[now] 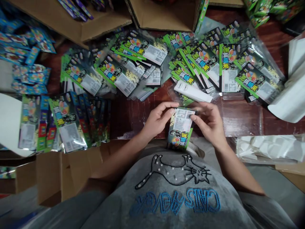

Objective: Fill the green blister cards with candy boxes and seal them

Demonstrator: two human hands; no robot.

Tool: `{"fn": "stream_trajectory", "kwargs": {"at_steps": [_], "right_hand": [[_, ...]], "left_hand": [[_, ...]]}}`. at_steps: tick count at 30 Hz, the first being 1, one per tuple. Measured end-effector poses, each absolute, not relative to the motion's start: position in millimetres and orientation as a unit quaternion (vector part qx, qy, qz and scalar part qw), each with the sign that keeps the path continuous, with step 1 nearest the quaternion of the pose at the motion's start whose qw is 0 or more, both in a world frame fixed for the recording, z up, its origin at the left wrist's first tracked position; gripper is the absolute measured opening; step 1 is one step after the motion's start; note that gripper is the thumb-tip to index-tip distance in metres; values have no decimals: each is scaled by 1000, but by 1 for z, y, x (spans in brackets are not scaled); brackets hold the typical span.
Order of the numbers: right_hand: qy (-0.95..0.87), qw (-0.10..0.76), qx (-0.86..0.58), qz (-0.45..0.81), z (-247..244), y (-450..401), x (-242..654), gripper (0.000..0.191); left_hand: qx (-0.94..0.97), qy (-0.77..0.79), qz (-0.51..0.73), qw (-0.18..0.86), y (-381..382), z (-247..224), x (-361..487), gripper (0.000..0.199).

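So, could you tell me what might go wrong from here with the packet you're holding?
1. Both hands, left hand and right hand, pinch only the top edge of the packet, so it could slip and fall into the lap.
2. The packets ahead lie in loose, overlapping heaps; a reach across might slide them out of order.
3. The stack on the left sits near the table edge and may tip off.

Dim indoor light, wide-angle view with bent edges

Soft overhead light leaves the dark wooden table (133, 111) murky; pale glare streaks the clear packets (133, 68) above it. White paper (289, 105) to the right of the table is washed out. Corners curve and blur, and the grey shirt (176, 197) below looks soft.
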State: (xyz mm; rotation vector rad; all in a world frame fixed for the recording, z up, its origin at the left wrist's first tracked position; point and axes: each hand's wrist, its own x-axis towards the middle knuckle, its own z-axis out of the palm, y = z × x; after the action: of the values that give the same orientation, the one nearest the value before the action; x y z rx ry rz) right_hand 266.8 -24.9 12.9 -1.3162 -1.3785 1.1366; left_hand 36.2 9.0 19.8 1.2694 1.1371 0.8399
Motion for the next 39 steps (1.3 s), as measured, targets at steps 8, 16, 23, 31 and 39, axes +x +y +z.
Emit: {"fn": "stream_trajectory", "kwargs": {"at_steps": [8, 16, 23, 31, 39], "right_hand": [[-563, 454, -551, 417, 21, -31, 257, 23], [-626, 429, -518, 394, 32, -31, 266, 24], [-506, 398, -576, 503, 43, -21, 261, 25], [-547, 372, -518, 542, 45, -16, 281, 21], [-744, 322, -516, 278, 55, 35, 284, 32]], "left_hand": [[506, 486, 412, 582, 16, 14, 35, 35], [589, 464, 336, 570, 16, 40, 26, 23], [589, 484, 319, 563, 20, 49, 32, 18], [599, 431, 284, 611, 29, 50, 22, 26], [628, 405, 292, 597, 41, 34, 30, 19]]}}
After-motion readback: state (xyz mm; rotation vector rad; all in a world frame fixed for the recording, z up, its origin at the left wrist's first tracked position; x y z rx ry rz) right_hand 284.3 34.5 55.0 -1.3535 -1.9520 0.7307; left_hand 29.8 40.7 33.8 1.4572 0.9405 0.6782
